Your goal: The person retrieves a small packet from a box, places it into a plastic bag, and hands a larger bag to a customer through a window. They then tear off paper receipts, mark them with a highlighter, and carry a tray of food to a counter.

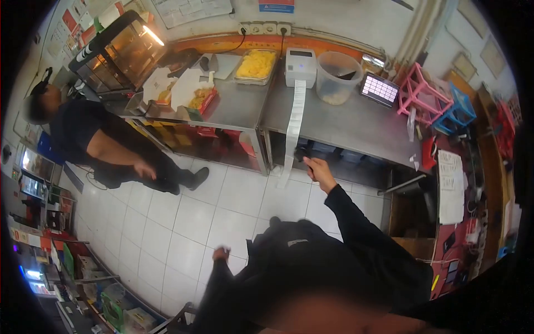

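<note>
My right hand (319, 171) reaches forward, its fingers closed around a small black object (302, 153) whose kind I cannot tell. That object overlaps the edge of a long strip of white labels (296, 111). The strip comes out of a white label printer (301, 68) on the steel table, passes over the front edge and hangs toward the floor. Low beside my body is my left hand (221, 253), over the floor tiles and away from the tables; its fingers are small and blurred.
A clear plastic bucket (337, 78) and a lit tablet (379, 90) stand right of the printer. On the left counter are a tray of yellow food (256, 67) and open food boxes (192, 92). A co-worker (83, 133) stands at left near a lit glass warmer (119, 53).
</note>
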